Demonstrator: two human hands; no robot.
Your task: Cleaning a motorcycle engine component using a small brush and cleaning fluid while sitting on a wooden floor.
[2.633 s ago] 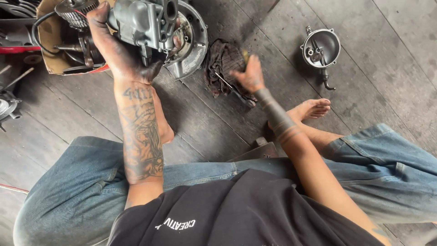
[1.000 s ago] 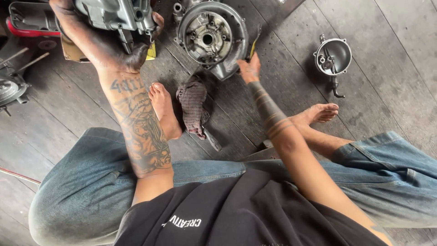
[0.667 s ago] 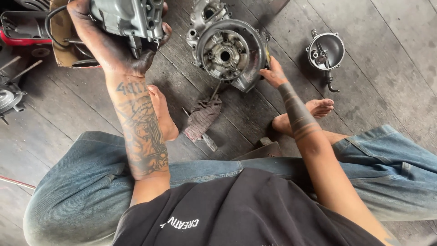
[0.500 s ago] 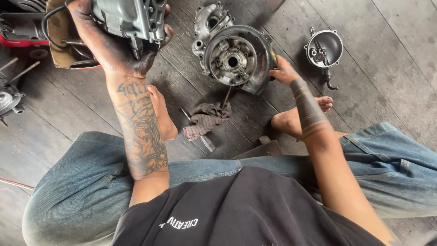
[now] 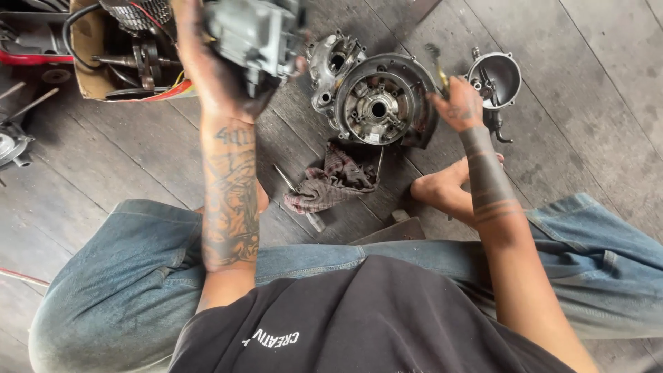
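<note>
My left hand (image 5: 217,72) is raised and grips a grey metal engine part (image 5: 257,31), blurred, above the wooden floor. My right hand (image 5: 457,103) is closed around a small thin tool (image 5: 438,65) with a yellowish shaft, right beside the round engine case (image 5: 378,103) lying on the floor. A dirty brown rag (image 5: 330,179) lies just below the case, with a thin metal tool (image 5: 297,193) under it. My bare right foot (image 5: 442,190) rests beneath my right hand.
A cardboard box (image 5: 121,59) with engine parts and wires sits at top left. A smaller round metal cover (image 5: 496,77) lies at right of the case. More metal parts (image 5: 12,145) sit at the left edge. I sit cross-legged in jeans on dark planks.
My right hand let go of the rag, moved right past the engine case and now holds a thin tool. The rag lies on the floor. My left hand keeps the grey part raised.
</note>
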